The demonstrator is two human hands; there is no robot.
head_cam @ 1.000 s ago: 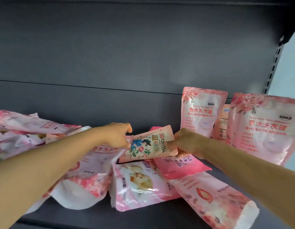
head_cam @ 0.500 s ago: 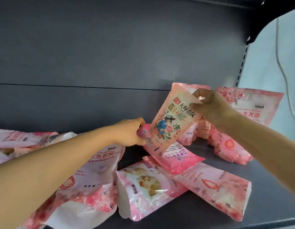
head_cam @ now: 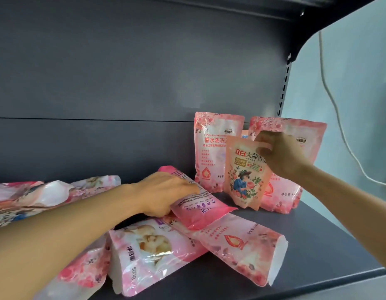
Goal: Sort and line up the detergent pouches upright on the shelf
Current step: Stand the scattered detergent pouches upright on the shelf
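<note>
My right hand (head_cam: 280, 155) grips the top of a small peach floral pouch (head_cam: 245, 176) and holds it upright on the shelf (head_cam: 313, 241), in front of two large pink pouches standing upright, one to the left (head_cam: 211, 152) and one to the right (head_cam: 306, 135). My left hand (head_cam: 166, 192) is closed on a solid pink pouch (head_cam: 198, 204) that lies flat on top of other fallen pouches. A pouch with a white flower print (head_cam: 148, 250) and a long pink pouch (head_cam: 237, 245) lie flat near the front edge.
More fallen pouches (head_cam: 42, 195) are heaped at the left of the shelf. The dark grey back panel (head_cam: 123, 83) closes the rear. A slotted upright (head_cam: 284, 87) marks the shelf's right end, with a pale wall and a hanging cable (head_cam: 330, 100) beyond.
My right hand carried the floral pouch rightward and down, turning it upright in front of the standing pouches. My left hand shifted onto the solid pink pouch lying flat.
</note>
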